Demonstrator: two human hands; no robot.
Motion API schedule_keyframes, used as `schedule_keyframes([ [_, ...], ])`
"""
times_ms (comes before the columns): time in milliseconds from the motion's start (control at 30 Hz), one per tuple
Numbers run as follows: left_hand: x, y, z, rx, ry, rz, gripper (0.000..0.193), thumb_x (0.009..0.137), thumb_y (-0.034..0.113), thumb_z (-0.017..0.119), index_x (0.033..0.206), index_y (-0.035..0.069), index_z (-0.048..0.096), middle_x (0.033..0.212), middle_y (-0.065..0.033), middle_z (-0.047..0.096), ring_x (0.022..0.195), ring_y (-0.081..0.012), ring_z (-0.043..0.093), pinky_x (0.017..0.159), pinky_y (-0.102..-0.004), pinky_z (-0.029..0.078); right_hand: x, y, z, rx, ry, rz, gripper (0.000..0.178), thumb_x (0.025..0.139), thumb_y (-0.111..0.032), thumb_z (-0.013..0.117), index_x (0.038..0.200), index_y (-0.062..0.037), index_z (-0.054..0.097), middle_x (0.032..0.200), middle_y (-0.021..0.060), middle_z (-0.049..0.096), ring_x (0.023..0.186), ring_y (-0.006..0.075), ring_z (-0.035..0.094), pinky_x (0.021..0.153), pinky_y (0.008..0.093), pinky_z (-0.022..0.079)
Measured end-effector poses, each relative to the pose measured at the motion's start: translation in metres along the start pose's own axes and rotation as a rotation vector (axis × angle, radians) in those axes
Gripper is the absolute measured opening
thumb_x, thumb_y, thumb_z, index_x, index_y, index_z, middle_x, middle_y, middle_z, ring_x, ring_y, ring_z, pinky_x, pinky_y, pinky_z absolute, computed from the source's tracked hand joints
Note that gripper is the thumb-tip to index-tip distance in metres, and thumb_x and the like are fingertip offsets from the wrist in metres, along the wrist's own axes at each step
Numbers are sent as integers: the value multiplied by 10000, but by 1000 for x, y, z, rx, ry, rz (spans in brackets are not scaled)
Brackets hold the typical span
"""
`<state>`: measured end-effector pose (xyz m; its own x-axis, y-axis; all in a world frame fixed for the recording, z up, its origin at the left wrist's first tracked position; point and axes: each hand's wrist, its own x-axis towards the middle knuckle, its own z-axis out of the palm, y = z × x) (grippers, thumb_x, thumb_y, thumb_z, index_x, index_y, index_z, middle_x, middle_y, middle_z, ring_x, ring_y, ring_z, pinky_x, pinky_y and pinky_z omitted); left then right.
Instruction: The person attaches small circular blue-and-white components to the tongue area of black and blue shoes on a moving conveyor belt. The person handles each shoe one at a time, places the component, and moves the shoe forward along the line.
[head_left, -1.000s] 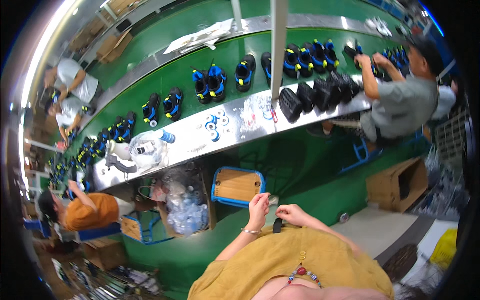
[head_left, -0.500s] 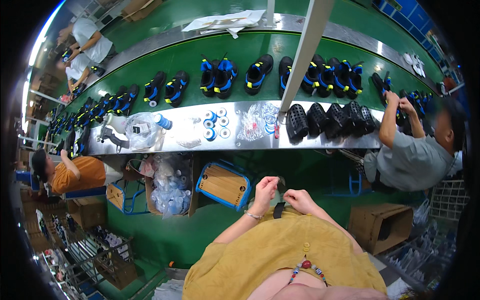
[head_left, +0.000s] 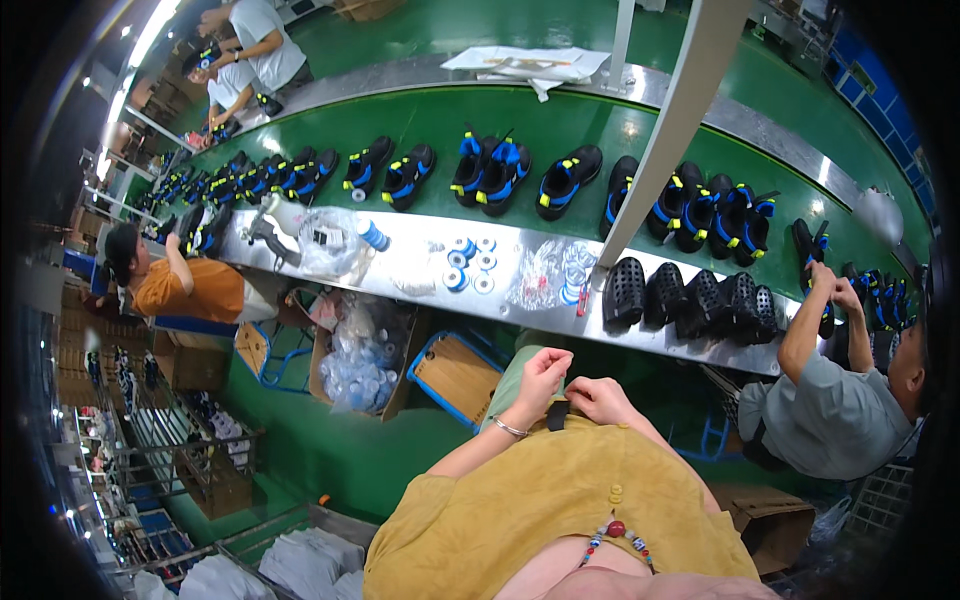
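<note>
My left hand (head_left: 541,383) is raised in front of my waist, thumb and fingertips pinched together. What it pinches, if anything, is too small to make out. Just right of it, my right hand (head_left: 600,400) is closed with its fingers curled beside a short black strap (head_left: 558,414) at the front of my yellow top (head_left: 560,480). Whether the right fingers grip anything is hidden. Both hands are apart from the metal bench edge (head_left: 520,312) ahead of me.
Black-blue shoes (head_left: 568,183) line the green belt (head_left: 400,125). Black perforated shoe forms (head_left: 625,292), tape rolls (head_left: 457,260) and a tape gun (head_left: 272,235) lie on the bench. Below stand a blue-framed stool (head_left: 455,378) and a carton of plastic waste (head_left: 360,370). Co-workers sit either side.
The whole view has turned, so bench and shoes sit further right and lower. My hands remain before my waist, the right one slightly nearer the black strap.
</note>
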<state>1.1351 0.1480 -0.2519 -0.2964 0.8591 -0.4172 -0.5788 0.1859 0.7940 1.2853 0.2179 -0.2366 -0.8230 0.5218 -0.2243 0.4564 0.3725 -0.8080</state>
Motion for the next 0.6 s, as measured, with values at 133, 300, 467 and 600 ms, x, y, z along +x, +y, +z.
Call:
schedule_keyframes([
  [133,37,32,-2,127,-77,74,144,914,131,610,1017,30,615,731,48,513,516,1,346,446,-169,246,40,1,-5,21,-8,-75,137,827,-195,624,923,-104,662,801,123,674,725,312,661,640,367,517],
  [300,94,70,-49,131,-119,-5,150,910,131,614,1014,22,611,744,48,545,601,-4,438,504,-163,330,117,-16,0,90,-40,-26,181,845,-224,610,985,-117,651,804,149,667,739,350,647,652,419,498],
  [467,154,136,-116,88,-51,-3,167,906,109,616,1047,20,605,814,40,571,643,-14,465,545,-160,350,237,-34,21,81,-61,-12,212,871,-249,618,1030,-111,647,810,161,666,744,366,649,658,408,507],
  [600,211,209,-151,106,-139,-34,170,914,73,582,1072,9,593,738,48,524,557,-7,357,491,-182,267,320,-67,26,304,27,-12,186,901,-147,590,1049,-39,624,884,165,672,793,333,666,677,383,508],
])
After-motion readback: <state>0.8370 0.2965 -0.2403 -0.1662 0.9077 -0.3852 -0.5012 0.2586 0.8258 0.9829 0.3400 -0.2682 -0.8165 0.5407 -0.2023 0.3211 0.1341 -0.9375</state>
